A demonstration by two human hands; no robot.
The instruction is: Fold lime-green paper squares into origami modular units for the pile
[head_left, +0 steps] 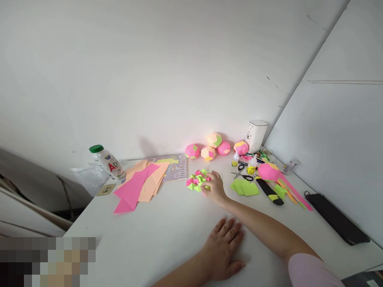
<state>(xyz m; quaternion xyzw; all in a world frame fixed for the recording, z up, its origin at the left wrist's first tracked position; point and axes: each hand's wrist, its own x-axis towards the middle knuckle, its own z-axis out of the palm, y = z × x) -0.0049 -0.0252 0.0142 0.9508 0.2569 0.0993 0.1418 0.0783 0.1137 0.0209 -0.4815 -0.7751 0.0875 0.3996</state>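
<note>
Folded pink and green paper pieces [194, 181] lie clustered near the middle of the white table [128, 243], directly left of the right hand [214, 187] and in contact with its fingers. Those fingers are curved over the cluster's right edge; whether they grip a piece cannot be determined. The left hand [223, 249] rests palm down, fingers slightly spread, nearer the wearer and apart from the cluster. Green paper squares [247, 188] lie right of the right hand, scissors [248, 178] just beyond them. Faceted paper balls [208, 153] stand behind, along the wall [167, 79].
</note>
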